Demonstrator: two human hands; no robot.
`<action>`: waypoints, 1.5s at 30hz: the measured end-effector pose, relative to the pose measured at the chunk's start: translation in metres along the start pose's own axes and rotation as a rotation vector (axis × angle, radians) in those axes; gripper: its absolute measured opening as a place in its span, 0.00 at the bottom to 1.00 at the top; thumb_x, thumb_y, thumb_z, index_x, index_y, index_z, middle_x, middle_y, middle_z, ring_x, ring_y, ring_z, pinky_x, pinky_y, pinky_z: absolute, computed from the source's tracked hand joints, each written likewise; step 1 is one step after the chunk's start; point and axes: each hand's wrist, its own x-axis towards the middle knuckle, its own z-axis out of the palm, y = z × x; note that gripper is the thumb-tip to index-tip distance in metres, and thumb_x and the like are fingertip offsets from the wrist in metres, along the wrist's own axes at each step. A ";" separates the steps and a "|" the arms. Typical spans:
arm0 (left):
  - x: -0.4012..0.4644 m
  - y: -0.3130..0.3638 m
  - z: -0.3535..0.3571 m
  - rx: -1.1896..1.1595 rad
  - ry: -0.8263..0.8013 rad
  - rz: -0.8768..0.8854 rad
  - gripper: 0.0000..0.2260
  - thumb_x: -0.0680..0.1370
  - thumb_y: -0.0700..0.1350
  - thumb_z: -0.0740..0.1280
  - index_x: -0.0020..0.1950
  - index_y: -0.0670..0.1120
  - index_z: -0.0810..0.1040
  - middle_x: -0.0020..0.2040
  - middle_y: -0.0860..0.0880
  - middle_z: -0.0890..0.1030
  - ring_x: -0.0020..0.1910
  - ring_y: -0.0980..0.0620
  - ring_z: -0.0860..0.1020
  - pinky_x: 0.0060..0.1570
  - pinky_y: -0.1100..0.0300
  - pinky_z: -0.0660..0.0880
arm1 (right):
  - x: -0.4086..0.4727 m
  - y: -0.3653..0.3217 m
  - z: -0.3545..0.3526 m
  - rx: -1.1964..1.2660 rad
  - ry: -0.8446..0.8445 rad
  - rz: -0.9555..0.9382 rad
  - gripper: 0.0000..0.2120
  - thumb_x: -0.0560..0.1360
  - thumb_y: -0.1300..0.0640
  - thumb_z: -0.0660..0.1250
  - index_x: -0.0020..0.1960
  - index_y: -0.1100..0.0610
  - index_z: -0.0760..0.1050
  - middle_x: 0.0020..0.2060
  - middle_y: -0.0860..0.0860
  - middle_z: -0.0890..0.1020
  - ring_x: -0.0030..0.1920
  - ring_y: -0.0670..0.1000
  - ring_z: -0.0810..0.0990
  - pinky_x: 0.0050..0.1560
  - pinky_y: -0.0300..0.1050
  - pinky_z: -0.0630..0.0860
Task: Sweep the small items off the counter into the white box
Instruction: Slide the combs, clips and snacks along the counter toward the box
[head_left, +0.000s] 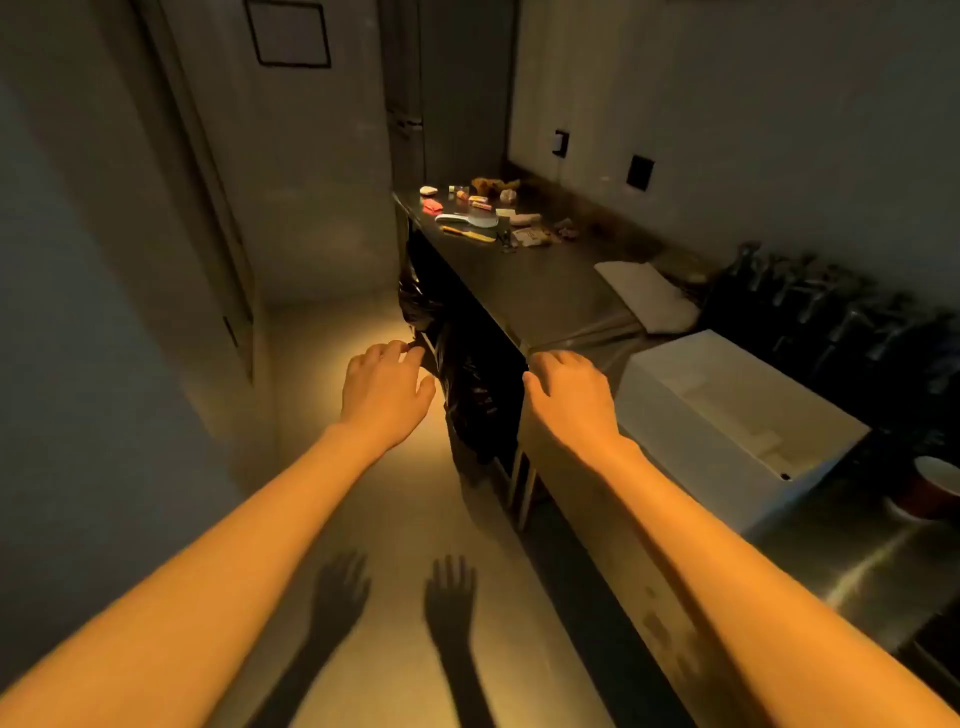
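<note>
My left hand (387, 387) and right hand (569, 392) both empty, fingers relaxed, hovering. Scattered small colourful items (485, 215) at 12 o'clock, far end of dark steel counter (545, 291). White rectangular cardboard box (727, 415) at 3 o'clock, well apart. I judge items light, loose, prone to scatter; box light, grip by rim.

small items (488, 215) clustered far, white box (727, 415) near

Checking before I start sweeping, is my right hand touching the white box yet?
Apart. The head view shows bare steel counter between the right hand and the white box.
</note>
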 end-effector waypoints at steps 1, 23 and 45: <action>0.011 0.003 0.001 -0.012 0.005 -0.005 0.20 0.80 0.51 0.57 0.69 0.45 0.70 0.67 0.44 0.73 0.64 0.43 0.70 0.60 0.50 0.66 | 0.013 0.006 0.000 0.026 0.009 -0.006 0.15 0.79 0.53 0.59 0.59 0.61 0.75 0.54 0.59 0.79 0.57 0.61 0.74 0.53 0.54 0.70; 0.215 -0.106 0.059 -0.015 0.055 -0.140 0.19 0.80 0.51 0.59 0.69 0.45 0.71 0.68 0.43 0.72 0.66 0.42 0.69 0.63 0.48 0.64 | 0.261 -0.008 0.106 0.113 -0.062 -0.077 0.18 0.80 0.52 0.58 0.65 0.60 0.71 0.59 0.59 0.78 0.59 0.60 0.75 0.56 0.52 0.71; 0.453 -0.209 0.176 -0.024 -0.025 -0.056 0.18 0.79 0.51 0.63 0.65 0.43 0.74 0.65 0.41 0.75 0.65 0.41 0.70 0.64 0.46 0.64 | 0.485 0.019 0.259 0.043 -0.026 0.056 0.15 0.79 0.52 0.59 0.61 0.58 0.75 0.54 0.55 0.80 0.54 0.56 0.77 0.56 0.50 0.71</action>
